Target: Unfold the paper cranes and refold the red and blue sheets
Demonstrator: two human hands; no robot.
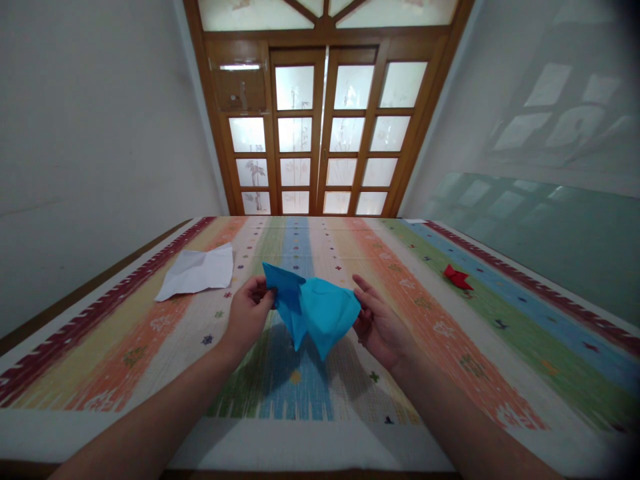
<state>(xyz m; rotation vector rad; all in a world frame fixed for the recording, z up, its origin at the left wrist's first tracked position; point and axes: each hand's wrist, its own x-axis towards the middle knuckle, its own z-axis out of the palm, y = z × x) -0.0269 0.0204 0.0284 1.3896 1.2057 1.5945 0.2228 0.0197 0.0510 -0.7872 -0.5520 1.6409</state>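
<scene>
The person holds a partly folded sheet of blue paper in the air above the table, between both hands and roughly over the blue stripe of the striped cloth that covers it. The left hand grips the paper's left edge: its fingers are curled in and pressed together, pinching the paper against the thumb near the upper left corner, which sticks up in a point. The right hand meets the paper's right edge with the palm turned toward it; its fingers are only loosely bent and a little apart, the tips touching or lightly nipping the edge, though how firmly cannot be told from this angle. The paper hangs down in a pointed fold between the two wrists and casts a shadow on the cloth below. A crumpled white sheet lies flat on the cloth well to the left, and a small red folded piece sits well to the right.
</scene>
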